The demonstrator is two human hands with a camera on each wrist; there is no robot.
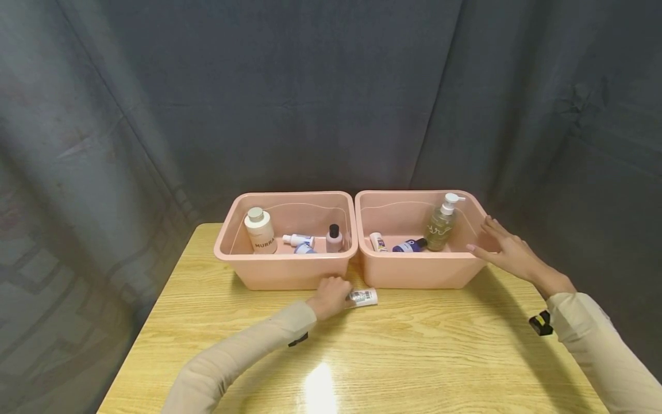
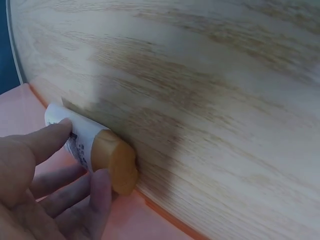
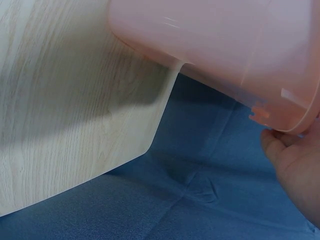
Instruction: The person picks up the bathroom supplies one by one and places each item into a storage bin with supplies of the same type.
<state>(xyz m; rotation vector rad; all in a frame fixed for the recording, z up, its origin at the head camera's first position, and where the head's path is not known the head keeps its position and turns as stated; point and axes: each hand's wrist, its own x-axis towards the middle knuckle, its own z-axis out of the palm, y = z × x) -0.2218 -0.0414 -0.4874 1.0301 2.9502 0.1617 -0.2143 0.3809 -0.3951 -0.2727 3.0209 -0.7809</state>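
My left hand (image 1: 331,296) grips a white tube (image 1: 364,297) with a printed barcode label, low over the table in front of the left bin. In the left wrist view its end is tan-orange (image 2: 117,162), the thumb (image 2: 60,131) lies on the label, and the other fingers curl beneath. At the right bin (image 1: 414,273), my right hand (image 1: 509,253) rests by the right end of the rim, thumb and fingers spread. The right wrist view shows part of this hand (image 3: 300,165) at the pink rim, with most of its fingers hidden.
The left pink bin (image 1: 289,276) holds a white MURRA bottle (image 1: 262,233), a small white tube (image 1: 298,240), a blue-labelled item (image 1: 304,248) and a black-capped bottle (image 1: 334,238). Inside the right bin are a pump bottle (image 1: 440,227), a dark blue bottle (image 1: 410,246) and a white container (image 1: 378,241).
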